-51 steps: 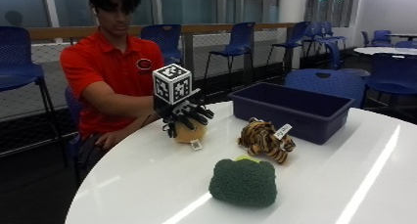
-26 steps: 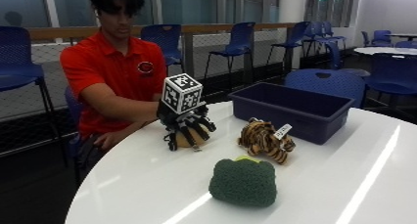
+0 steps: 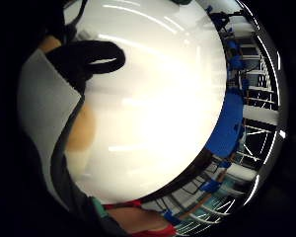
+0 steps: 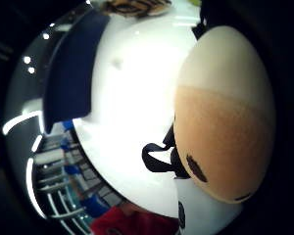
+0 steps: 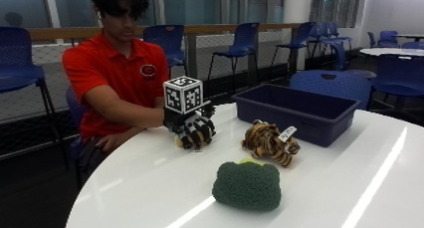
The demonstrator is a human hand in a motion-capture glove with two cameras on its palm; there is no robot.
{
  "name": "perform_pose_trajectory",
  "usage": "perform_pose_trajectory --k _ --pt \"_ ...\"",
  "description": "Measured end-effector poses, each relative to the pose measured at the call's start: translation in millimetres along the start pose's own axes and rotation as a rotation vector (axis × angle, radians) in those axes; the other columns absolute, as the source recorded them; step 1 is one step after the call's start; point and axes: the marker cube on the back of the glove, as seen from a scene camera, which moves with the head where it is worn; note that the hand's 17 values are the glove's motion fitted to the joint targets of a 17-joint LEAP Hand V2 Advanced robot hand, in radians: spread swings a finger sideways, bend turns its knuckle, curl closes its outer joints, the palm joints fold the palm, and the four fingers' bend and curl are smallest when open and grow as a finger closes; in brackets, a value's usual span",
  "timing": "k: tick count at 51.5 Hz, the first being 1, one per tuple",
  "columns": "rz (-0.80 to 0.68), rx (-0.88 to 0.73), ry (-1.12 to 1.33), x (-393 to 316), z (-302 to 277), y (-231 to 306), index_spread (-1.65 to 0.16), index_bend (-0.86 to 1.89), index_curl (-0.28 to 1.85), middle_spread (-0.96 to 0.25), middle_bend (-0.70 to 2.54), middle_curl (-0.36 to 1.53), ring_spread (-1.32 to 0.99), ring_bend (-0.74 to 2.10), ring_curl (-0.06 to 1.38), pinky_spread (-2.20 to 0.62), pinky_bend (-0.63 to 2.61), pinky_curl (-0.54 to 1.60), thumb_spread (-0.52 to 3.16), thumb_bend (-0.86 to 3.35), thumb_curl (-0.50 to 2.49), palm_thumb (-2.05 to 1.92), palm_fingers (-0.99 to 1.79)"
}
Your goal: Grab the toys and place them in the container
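Gripping one tan-and-cream toy (image 5: pixel 189 138) on the white table (image 5: pixel 344 188), the gloved right hand (image 5: pixel 193 130) curls its fingers around it. Two more toys lie nearby (a striped tiger (image 5: pixel 269 142) and a green plush (image 5: pixel 247 184)), beside one blue container (image 5: pixel 298 112). Only the thumb-side palm view shows the held toy's dark spots (image 4: pixel 196 168).

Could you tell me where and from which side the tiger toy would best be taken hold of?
Probably from above, fingers curled across the striped back of the tiger toy. It stands on the white table with its back upward and free space around it.
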Motion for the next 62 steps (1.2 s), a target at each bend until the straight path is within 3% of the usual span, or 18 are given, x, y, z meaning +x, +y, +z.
perform_pose_trajectory --k 12,19,37,51,62 --pt "-0.074 0.231 -0.025 8.1 -8.8 -10.0 -0.39 0.34 0.4 -0.31 0.62 0.3 -0.42 1.05 0.48 -0.37 1.25 0.43 1.1 0.11 0.53 0.52 1.06" --pt "-0.098 0.261 -0.05 10.3 -19.9 -13.3 -0.39 0.38 0.48 -0.34 0.85 0.4 -0.42 1.2 0.54 -0.39 1.19 0.45 0.96 0.09 0.61 0.54 1.22" --pt "-0.102 0.319 -0.087 -22.1 -113.7 -36.0 -0.39 0.55 0.67 -0.33 1.08 0.56 -0.38 1.32 0.59 -0.41 1.17 0.48 0.76 0.03 0.76 0.53 1.15" --pt "-0.226 0.35 -0.19 -127.2 -190.7 -96.3 -0.39 0.56 0.79 -0.31 1.1 0.62 -0.36 1.36 0.58 -0.41 1.19 0.51 0.69 -0.01 0.85 0.52 1.12" --pt "-0.303 0.342 -0.228 -222.0 -209.8 -143.4 -0.39 0.51 0.87 -0.31 1.07 0.65 -0.36 1.35 0.57 -0.41 1.2 0.51 0.66 -0.01 0.9 0.5 1.09"
